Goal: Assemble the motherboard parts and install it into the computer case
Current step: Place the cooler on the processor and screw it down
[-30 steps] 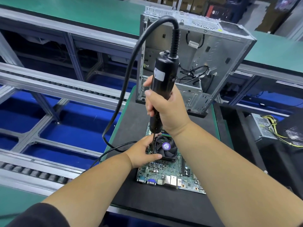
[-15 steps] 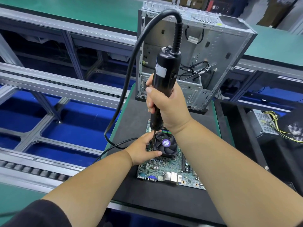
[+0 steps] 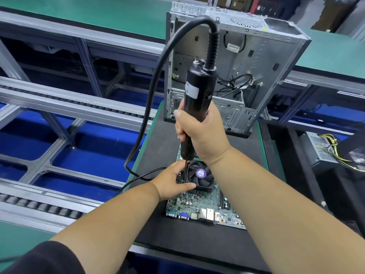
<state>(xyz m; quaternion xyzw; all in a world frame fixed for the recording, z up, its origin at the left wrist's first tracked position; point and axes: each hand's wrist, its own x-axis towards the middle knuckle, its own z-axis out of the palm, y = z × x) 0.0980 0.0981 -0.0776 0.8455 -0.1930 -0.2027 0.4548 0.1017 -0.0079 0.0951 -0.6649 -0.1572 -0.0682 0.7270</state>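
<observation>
Head view: right hand [image 3: 201, 133] fingers grip the electric screwdriver [image 3: 197, 99], white label unreadable; left hand [image 3: 171, 180] fingers clasp the purple-stickered cooler fan [image 3: 200, 175] on the motherboard [image 3: 197, 206], before the open computer case [image 3: 237, 66].

The electric screwdriver [image 3: 198, 99] is black with a pale grey label, its cord [image 3: 152, 91] black too, and the cooler fan [image 3: 200, 175] beneath it is black with a round purple sticker (white print on it, too small to read). The motherboard [image 3: 199, 206] is green, dotted with silver parts and one blue port on its near edge. It lies on a black mat [image 3: 187, 240] edged in green, while the computer case [image 3: 246, 62] at the mat's far edge is bare silver-grey metal with black cables inside.
</observation>
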